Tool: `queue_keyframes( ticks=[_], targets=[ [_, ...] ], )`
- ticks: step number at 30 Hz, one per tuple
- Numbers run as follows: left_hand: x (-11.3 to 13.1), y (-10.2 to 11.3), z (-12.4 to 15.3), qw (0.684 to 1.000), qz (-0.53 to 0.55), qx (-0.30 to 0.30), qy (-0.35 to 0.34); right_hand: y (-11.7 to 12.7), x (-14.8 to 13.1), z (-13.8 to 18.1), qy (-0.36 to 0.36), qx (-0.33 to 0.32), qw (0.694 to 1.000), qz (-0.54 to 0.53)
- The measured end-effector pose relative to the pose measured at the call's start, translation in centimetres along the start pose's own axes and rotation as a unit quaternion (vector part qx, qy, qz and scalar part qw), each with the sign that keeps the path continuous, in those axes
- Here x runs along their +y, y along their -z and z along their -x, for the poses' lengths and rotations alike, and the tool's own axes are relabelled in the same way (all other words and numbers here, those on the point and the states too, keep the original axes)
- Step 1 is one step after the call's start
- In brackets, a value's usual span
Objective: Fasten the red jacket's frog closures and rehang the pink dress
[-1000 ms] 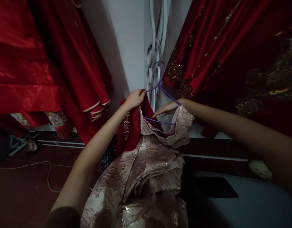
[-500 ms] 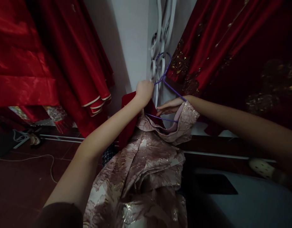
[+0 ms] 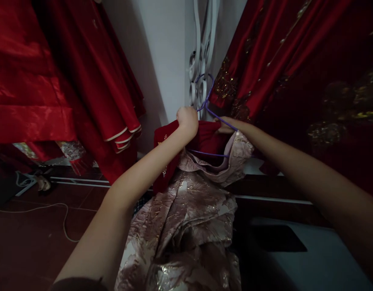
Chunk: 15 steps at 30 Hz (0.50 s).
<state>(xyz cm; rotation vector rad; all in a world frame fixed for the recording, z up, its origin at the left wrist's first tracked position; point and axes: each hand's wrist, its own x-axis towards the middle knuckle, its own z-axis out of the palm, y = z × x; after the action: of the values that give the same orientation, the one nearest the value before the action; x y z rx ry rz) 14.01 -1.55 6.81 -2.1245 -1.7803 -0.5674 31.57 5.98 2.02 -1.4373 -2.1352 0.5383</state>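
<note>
We have our left hand [image 3: 188,120] closed in a fist on the red velvet garment [image 3: 204,139], bunching it just under the neck of the purple wire hanger [image 3: 209,109]. Our right hand [image 3: 227,124] is at the hanger's right arm, its fingers curled over the wire and the red cloth; whether they pinch the cloth or only the wire, we cannot tell. The hanger's hook sits beyond our fingers, against the white scrolled metalwork [image 3: 200,64], and we cannot tell if it is caught there.

Below our fingers the pink brocade dress [image 3: 189,210] hangs from the same hanger and trails down toward us. That weight is the risk, in our judgement: the thin wire could tip or bend toward one side, and the brocade collar could slide off the right arm. The velvet, held in a bunch, may slip free of the wire too. Beads on the velvet could snag on it. The red satin gowns [image 3: 92,81] hang close on either side of our fingers and could catch the hook.
</note>
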Motion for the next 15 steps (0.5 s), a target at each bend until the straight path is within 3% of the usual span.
queue_keyframes(
  ticks=[4, 7, 10, 15],
  targets=[
    [-0.1, 0.4, 0.1, 0.999, -0.036, -0.036, -0.001, 3.3, 2.7, 1.8, -0.039, 0.08, 0.992, 0.091],
    [0.2, 0.7, 0.3, 0.998, -0.037, -0.053, -0.002, 6.1, 5.8, 4.3, -0.078, 0.147, 0.964, 0.208],
    [0.5, 0.5, 0.5, 0.998, -0.025, -0.051, 0.003, 8.5, 7.6, 7.0, -0.089, 0.157, 0.945, 0.272],
    [1.0, -0.1, 0.6, 0.999, 0.004, -0.029, 0.021, 10.3, 5.3, 11.1, -0.089, 0.163, 0.936, 0.3]
  ],
)
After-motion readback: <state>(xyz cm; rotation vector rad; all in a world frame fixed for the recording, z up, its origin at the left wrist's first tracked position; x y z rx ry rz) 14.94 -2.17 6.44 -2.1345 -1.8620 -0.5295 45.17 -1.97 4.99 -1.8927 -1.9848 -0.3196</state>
